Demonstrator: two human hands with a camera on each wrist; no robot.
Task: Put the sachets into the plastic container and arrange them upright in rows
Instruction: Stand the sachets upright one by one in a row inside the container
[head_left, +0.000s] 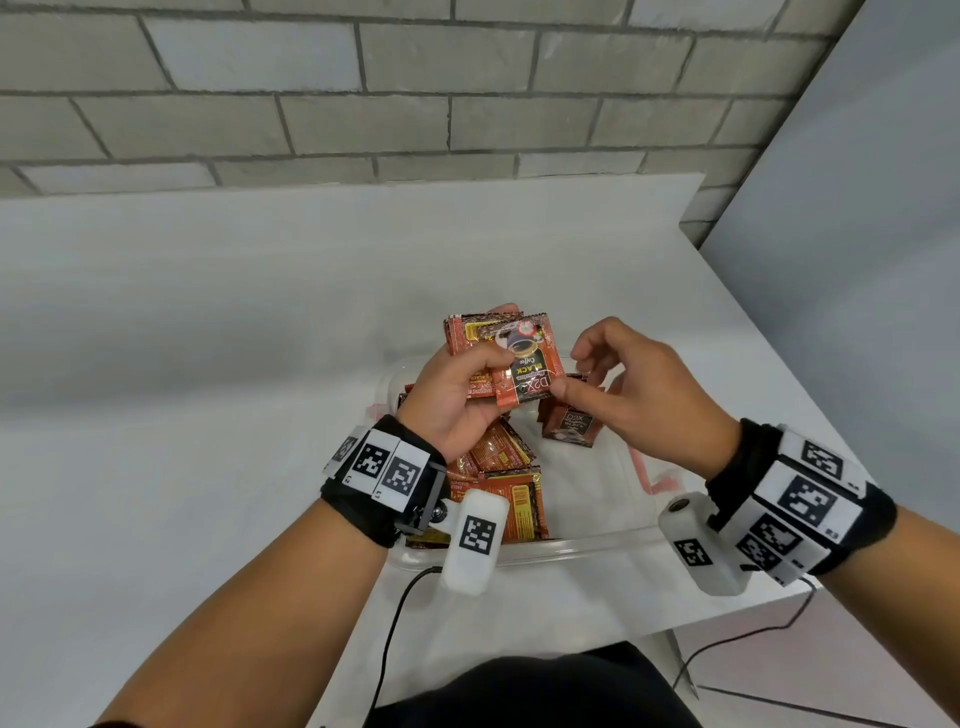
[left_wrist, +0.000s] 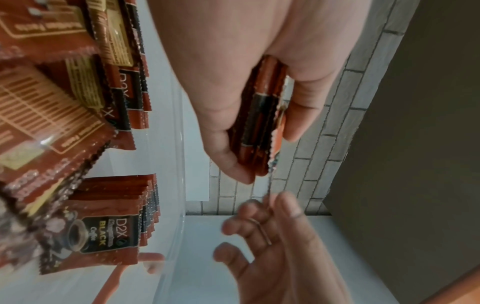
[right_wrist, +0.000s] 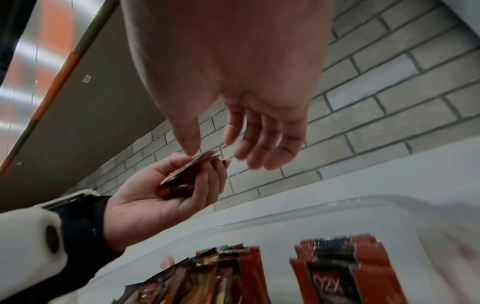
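Left hand (head_left: 452, 400) grip on sachet stack (head_left: 511, 358), right hand (head_left: 639, 395) touching, above plastic container (head_left: 597, 545)

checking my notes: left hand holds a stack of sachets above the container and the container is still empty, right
Not quite. The left hand does hold a stack of sachets above the container, but the container is not empty: the head view shows sachets already lying and standing inside it.
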